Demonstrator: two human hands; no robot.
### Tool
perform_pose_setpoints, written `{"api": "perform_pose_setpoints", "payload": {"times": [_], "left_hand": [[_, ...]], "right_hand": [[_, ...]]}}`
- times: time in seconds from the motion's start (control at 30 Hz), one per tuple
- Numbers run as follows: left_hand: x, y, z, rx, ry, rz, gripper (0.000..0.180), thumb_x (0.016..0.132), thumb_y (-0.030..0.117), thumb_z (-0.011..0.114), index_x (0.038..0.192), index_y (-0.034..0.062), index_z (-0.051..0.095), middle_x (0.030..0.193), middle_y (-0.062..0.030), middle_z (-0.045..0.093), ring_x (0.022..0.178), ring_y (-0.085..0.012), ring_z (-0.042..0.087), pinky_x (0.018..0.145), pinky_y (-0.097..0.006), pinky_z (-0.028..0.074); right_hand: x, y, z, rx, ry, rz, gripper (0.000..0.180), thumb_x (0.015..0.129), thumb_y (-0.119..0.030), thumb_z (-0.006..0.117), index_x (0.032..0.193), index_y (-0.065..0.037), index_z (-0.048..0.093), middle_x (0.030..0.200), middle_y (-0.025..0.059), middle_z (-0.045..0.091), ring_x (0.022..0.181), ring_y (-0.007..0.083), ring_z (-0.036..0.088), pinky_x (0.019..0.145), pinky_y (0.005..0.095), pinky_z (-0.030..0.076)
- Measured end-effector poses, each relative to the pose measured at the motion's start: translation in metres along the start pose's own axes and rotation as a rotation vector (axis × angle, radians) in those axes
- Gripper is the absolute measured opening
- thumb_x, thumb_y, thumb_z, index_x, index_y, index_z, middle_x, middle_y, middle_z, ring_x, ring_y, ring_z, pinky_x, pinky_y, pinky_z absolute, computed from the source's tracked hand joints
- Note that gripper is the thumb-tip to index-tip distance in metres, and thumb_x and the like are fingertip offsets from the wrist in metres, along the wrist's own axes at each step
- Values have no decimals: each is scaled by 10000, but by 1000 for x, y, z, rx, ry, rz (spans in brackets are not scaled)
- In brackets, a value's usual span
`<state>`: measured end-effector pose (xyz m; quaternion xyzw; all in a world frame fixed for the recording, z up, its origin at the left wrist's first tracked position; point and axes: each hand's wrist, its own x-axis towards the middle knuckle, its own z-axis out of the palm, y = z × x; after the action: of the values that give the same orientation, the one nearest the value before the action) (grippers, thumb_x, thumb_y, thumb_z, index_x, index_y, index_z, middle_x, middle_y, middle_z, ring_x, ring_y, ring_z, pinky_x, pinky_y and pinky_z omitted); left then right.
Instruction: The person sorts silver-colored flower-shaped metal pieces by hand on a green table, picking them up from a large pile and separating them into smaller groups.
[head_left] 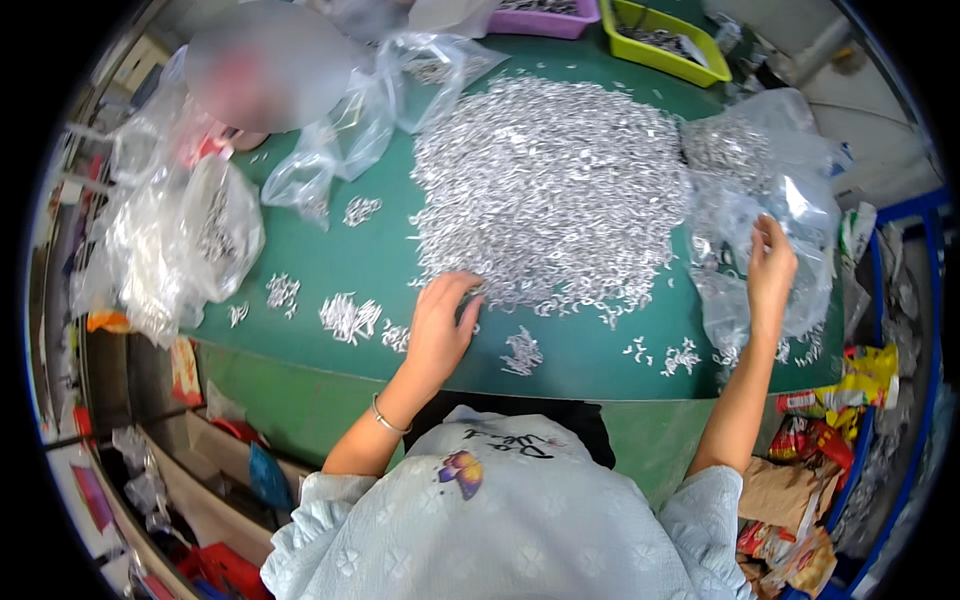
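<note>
A broad heap of small silvery metal pieces [550, 190] covers the middle of the green table [270, 330]. My left hand [445, 325] rests at the heap's near left edge, fingers bent and the thumb standing apart from them. Over the clear plastic bags [805, 220] on the right, my right hand [772, 275] is raised with its fingers drawn together; whatever is between the tips is too small to make out. Small piles of the same pieces lie along the near edge, among them one [350, 318] left of my left hand and another [521, 352] between my hands.
Clear bags [215, 225] of metal pieces bulge at the left. A purple tray [545, 22] and a yellow-green tray [665, 55] stand at the back. Across the table at the far left is another person [265, 65]. A blue rack [925, 290] and snack packets [860, 385] are at the right.
</note>
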<state>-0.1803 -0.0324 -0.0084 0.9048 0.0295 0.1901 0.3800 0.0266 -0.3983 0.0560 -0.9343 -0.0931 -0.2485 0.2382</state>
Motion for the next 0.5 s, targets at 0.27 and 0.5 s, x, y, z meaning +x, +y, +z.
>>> {"api": "perform_pose_setpoints", "payload": {"times": [0.27, 0.5], "left_hand": [[1, -1, 7, 201, -214, 136, 444, 729, 94, 756, 1151, 105, 620, 1180, -97, 530, 1115, -305, 488, 915, -419, 381], [26, -26, 0, 276, -107, 155, 322, 778, 35, 688, 1091, 90, 641, 1164, -89, 520, 1041, -288, 495, 837, -405, 386]], "right_hand": [[-103, -139, 36, 450, -543, -359, 221, 758, -30, 722, 970, -11, 661, 967, 128, 650, 915, 305, 598, 818, 376, 479], [-130, -146, 82, 217, -438, -403, 155, 765, -67, 717, 894, -38, 637, 926, 77, 597, 876, 269, 534, 770, 387, 401]]}}
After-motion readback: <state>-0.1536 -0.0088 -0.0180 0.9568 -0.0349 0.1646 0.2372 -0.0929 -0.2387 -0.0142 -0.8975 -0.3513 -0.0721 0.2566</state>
